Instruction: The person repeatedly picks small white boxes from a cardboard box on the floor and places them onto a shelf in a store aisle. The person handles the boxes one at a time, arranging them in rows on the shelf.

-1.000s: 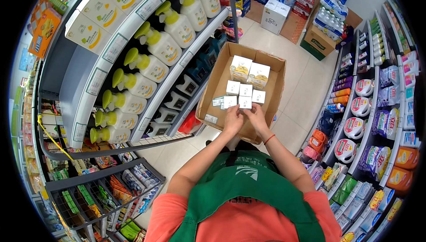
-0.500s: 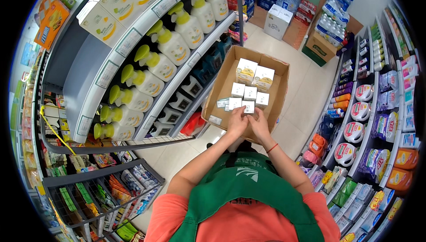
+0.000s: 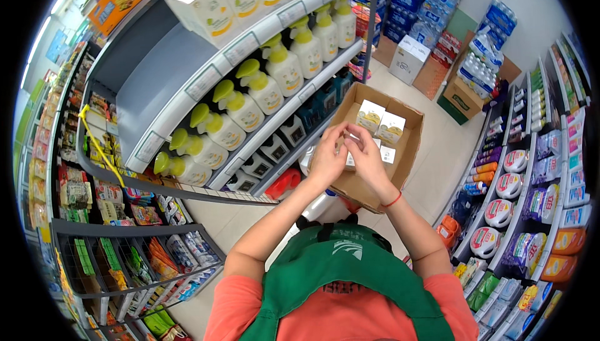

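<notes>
In the head view, an open brown cardboard carton (image 3: 409, 146) sat beyond the person's body, right of the tall shelf, with white boxes inside. Two larger ones stood at its far end, side by side: the left large box (image 3: 370, 116) and the right large box (image 3: 391, 128), the latter slightly nearer. Both were squarish and crisp-edged, with pale tops, faint printing and yellow patterning on the sides facing the person. Nearer, a smaller box (image 3: 387, 154) showed a plain white top with a little dark mark. Other small white boxes beside it were mostly covered by the hands.

The left hand (image 3: 329, 156) and right hand (image 3: 367, 161) came together over the carton's left part, fingers curled inward and fingertips close to each other. A bit of white showed between them, but whether either hand gripped a box could not be told. A thin red cord (image 3: 392, 200) circled the right wrist.

On the left, the shelf held white pump bottles (image 3: 284, 63) with yellow-green heads, in a row beneath pale cartons (image 3: 234, 0). On the right, round white containers (image 3: 500, 213) with red labels lined another shelf.
</notes>
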A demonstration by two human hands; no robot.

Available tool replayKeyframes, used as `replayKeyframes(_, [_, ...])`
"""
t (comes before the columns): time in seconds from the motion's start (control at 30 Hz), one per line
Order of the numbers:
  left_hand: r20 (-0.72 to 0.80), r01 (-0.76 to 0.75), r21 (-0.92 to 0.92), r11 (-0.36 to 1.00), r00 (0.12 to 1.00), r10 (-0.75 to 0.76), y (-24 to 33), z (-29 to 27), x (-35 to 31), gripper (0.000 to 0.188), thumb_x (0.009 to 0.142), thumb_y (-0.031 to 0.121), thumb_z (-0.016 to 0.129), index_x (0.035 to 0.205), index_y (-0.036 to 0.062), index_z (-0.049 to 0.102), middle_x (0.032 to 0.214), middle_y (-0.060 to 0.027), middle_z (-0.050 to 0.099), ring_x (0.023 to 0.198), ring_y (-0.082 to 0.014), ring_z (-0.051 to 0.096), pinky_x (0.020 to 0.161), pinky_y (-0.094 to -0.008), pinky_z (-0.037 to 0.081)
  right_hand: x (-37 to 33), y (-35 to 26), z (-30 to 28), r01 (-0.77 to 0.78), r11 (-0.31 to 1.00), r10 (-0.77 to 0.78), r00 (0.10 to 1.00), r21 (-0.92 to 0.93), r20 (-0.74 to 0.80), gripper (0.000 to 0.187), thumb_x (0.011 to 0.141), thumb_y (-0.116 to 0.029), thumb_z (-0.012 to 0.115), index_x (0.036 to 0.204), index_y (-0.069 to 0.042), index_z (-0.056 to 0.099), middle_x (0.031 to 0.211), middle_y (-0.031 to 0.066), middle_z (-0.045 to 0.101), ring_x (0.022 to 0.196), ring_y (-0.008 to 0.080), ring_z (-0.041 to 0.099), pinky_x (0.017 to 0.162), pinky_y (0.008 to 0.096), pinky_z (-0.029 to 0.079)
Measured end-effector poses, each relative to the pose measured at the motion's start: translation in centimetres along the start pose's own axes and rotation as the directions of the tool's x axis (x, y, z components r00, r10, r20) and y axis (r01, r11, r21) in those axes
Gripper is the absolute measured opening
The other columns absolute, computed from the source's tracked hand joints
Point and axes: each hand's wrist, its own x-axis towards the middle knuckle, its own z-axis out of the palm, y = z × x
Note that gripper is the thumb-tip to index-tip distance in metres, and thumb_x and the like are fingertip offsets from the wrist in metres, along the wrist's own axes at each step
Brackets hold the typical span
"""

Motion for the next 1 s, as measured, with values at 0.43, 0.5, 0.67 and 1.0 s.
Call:
replayKeyframes(0.43, [-0.232, -0.291, 0.041, 0.956, 0.928, 0.292, 10.7, -11.6, 3.0, 0.052, 0.093, -0.005, 0.053, 0.144, 0.0040, 0.046, 0.139, -0.0097, 0.046, 0.129, -0.0221, 0.050, 0.107, -0.0354, 0.045, 6.6, -12.2, 10.0, 0.393, 0.919, -0.370, 0.893, -0.040, 0.256, 0.045, 0.097, -0.009, 0.060, 0.137, 0.005, 0.045, 0.134, 0.0198, 0.055, 0.128, 0.0266, 0.054, 0.099, 0.0358, 0.050])
replayKeyframes(0.5, [-0.291, -0.304, 0.100, 0.948, 0.902, 0.320, 11.8, -13.3, 3.1, 0.052, 0.094, -0.003, 0.055, 0.145, 0.0046, 0.044, 0.138, -0.0091, 0.046, 0.129, -0.0219, 0.050, 0.106, -0.0362, 0.046, 7.0, -14.2, 11.8, 0.420, 0.907, -0.392, 0.876, -0.042, 0.282, 0.047, 0.096, -0.012, 0.061, 0.137, 0.005, 0.045, 0.137, 0.0219, 0.054, 0.128, 0.0300, 0.054, 0.100, 0.0375, 0.050])
replayKeyframes(0.67, [-0.365, -0.348, 0.120, 0.930, 0.856, 0.367, 14.6, -16.9, 4.2, 0.053, 0.094, -0.006, 0.051, 0.146, 0.0021, 0.041, 0.144, -0.0136, 0.042, 0.136, -0.0267, 0.046, 0.105, -0.0350, 0.048, 9.6, -17.2, 14.9, 0.481, 0.876, -0.449, 0.843, -0.042, 0.298, 0.048, 0.094, -0.010, 0.063, 0.135, 0.007, 0.046, 0.136, 0.0215, 0.055, 0.124, 0.0291, 0.057, 0.098, 0.0365, 0.050])
replayKeyframes(1.0, [-0.443, -0.320, 0.265, 0.910, 0.797, 0.410, 16.2, -22.0, 6.5, 0.054, 0.094, 0.001, 0.054, 0.147, 0.0028, 0.042, 0.145, -0.0141, 0.042, 0.135, -0.0280, 0.047, 0.098, -0.0342, 0.052, 13.2, -20.9, 17.8, 0.618, 0.772, -0.565, 0.774, -0.149, 0.286, 0.045, 0.091, -0.008, 0.064, 0.130, 0.008, 0.051, 0.126, 0.0195, 0.063, 0.112, 0.0249, 0.066, 0.091, 0.0334, 0.054])
